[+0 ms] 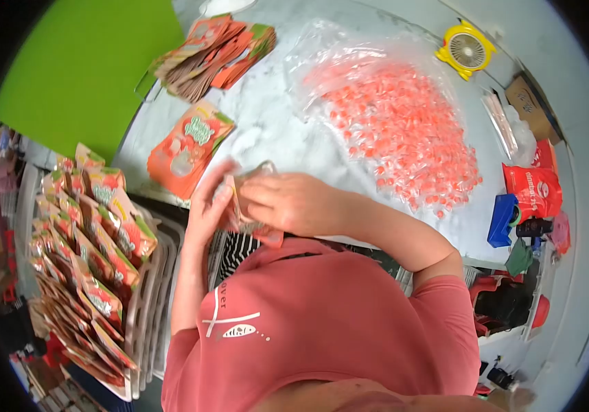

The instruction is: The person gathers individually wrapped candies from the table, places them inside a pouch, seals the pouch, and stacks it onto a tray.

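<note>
Near the table's front edge, my left hand [211,204] is wrapped around an open snack pouch [233,195], its thumb on the pale edge. My right hand [293,200] reaches across from the other side, fingers curled against the same pouch and partly hiding it. An orange end of the pouch shows below the fingers. To the left of the hands lies a stack of flat orange printed pouches [188,150]. A spread of small clear-wrapped red pieces [397,123] lies to the right, spilling from a large clear plastic bag [315,51].
More flat pouches [215,55] are piled at the back left beside a green panel [88,69]. Filled pouches [95,261] stand in rows in a white crate [154,302] on my left. A yellow fan [466,50], a red bag [533,191] and a blue holder [502,220] sit right.
</note>
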Demonstrator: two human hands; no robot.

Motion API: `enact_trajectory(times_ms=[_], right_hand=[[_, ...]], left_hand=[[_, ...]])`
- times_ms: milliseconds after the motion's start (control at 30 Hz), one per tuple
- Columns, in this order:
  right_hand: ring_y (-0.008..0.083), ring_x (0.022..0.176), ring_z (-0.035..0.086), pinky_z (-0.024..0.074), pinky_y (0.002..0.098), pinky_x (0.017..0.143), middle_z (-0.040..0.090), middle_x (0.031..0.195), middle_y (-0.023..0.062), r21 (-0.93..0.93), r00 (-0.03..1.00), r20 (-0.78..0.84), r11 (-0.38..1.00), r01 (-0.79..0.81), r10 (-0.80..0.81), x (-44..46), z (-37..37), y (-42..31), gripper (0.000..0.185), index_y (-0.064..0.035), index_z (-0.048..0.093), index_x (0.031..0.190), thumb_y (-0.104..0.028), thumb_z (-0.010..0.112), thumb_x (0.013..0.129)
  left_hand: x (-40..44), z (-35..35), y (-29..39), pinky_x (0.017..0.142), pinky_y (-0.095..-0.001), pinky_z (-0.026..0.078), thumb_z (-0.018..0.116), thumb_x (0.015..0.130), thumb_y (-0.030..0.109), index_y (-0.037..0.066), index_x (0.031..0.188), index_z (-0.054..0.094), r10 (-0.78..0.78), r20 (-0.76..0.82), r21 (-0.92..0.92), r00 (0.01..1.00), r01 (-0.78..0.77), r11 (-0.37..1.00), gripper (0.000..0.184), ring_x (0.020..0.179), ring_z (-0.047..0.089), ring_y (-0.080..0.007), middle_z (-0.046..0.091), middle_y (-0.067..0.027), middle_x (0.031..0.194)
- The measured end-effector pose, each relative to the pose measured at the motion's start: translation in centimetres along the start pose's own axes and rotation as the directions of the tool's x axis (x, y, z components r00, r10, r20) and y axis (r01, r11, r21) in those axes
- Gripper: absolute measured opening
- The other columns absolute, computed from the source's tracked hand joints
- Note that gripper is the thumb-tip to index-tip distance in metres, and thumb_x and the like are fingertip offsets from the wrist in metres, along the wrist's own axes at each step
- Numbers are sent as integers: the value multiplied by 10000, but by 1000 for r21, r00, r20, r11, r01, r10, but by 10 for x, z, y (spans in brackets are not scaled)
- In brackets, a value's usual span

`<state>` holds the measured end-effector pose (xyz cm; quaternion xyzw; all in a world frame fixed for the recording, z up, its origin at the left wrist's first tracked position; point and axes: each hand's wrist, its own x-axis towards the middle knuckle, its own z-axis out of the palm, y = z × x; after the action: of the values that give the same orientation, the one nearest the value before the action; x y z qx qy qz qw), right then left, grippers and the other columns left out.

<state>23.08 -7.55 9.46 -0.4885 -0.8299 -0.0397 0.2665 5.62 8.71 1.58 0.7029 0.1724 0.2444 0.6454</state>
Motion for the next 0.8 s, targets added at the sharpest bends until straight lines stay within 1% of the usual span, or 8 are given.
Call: enact_trajectory(times_ms=[100, 167, 200, 367, 500, 567, 633, 800], right_hand=[[296, 879, 674, 550, 383, 723, 655, 999, 134, 5, 947, 278, 986, -169, 162, -8, -4, -1, 170, -12, 633, 935, -156, 598, 851], [314, 851, 670, 544, 400, 708, 663, 948, 138, 34, 916, 320, 964, -265, 240, -10, -8, 0, 192, -8, 634, 929, -189, 614, 867], [332, 822, 667, 538, 417, 692, 670, 898, 143, 72, 877, 372, 932, -355, 305, -10, -9, 0, 221, -5, 634, 924, -222, 629, 883], [371, 880, 648, 525, 464, 746, 675, 893, 145, 218, 864, 485, 938, -271, 137, 1, -17, 0, 250, -21, 638, 927, -265, 674, 882], [343, 892, 650, 529, 456, 750, 673, 935, 130, 235, 882, 447, 932, -275, 147, 4, -32, -4, 235, -43, 636, 921, -259, 705, 859], [343, 883, 652, 533, 457, 754, 672, 970, 131, 175, 870, 352, 888, -425, 346, 0, -40, -7, 244, -51, 649, 952, -259, 721, 848], [356, 867, 651, 531, 467, 756, 665, 984, 143, 221, 920, 284, 916, -336, 269, 1, -41, -9, 251, -43, 655, 981, -255, 712, 859], [394, 883, 640, 509, 480, 771, 665, 947, 180, 200, 807, 576, 935, -293, 130, 5, -17, 2, 247, -23, 644, 1045, -229, 662, 908]], left_hand=[[-4, 5, -9, 845, -255, 501, 601, 1002, 196, -35, 1186, 678, -134, 88, -42, 987, 138, 990, 305, 915, 627, -105, 708, -36, 1011], [-8, 24, -4, 764, -234, 502, 617, 1001, 191, -30, 1149, 694, -91, -63, -22, 994, 90, 996, 277, 827, 608, -82, 701, -17, 949], [-9, 30, -11, 760, -236, 505, 612, 1001, 168, -29, 1140, 698, -16, -81, -56, 997, 11, 998, 255, 843, 616, -83, 707, -28, 972], [-14, 56, 21, 821, -311, 519, 583, 985, 91, -36, 1080, 697, 256, -17, 126, 967, -252, 959, 195, 920, 676, -205, 722, -144, 1013], [-15, 51, 24, 796, -307, 524, 574, 1000, 123, -32, 1092, 693, 265, -87, 127, 960, -253, 959, 216, 897, 676, -195, 716, -134, 984], [-16, 46, 25, 802, -309, 526, 573, 1003, 130, -32, 1089, 694, 249, -112, 107, 962, -237, 966, 220, 903, 676, -194, 716, -133, 990], [-17, 48, 21, 809, -310, 527, 583, 993, 121, -31, 1082, 693, 251, -155, 91, 956, -239, 967, 208, 903, 681, -206, 716, -138, 991], [-12, 59, 34, 771, -327, 540, 596, 960, 79, -17, 1054, 696, 385, -3, 188, 923, -378, 906, 167, 884, 697, -254, 717, -145, 990]])
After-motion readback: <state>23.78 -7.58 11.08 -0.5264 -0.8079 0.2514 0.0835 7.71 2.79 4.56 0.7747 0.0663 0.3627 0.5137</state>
